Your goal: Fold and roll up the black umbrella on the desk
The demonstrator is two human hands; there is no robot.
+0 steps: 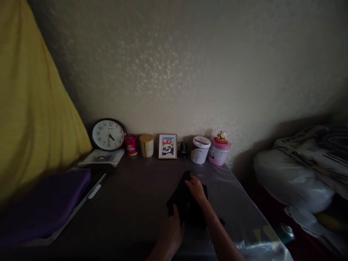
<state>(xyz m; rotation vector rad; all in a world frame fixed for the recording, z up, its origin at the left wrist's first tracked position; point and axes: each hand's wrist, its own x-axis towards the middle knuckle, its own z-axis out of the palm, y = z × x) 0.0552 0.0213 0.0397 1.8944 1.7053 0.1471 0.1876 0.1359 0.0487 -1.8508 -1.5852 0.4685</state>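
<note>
A black cloth-like item [185, 203] lies on the dark table [130, 203] in dim light. My right hand [196, 188] rests on its far part, fingers bent down onto the fabric. My left hand [172, 232] sits at its near left edge with the thumb up against the dark material. What the black item is stays unclear in the gloom.
Along the wall stand a round clock [108, 135], a red tin [131, 145], a yellow tin [146, 145], a framed panda picture [168, 146], a white tub [200, 149] and a pink tub [219, 150]. A purple folder [46, 203] lies left; plastic bags [293, 181] pile up right; a yellow curtain [29, 108] hangs left.
</note>
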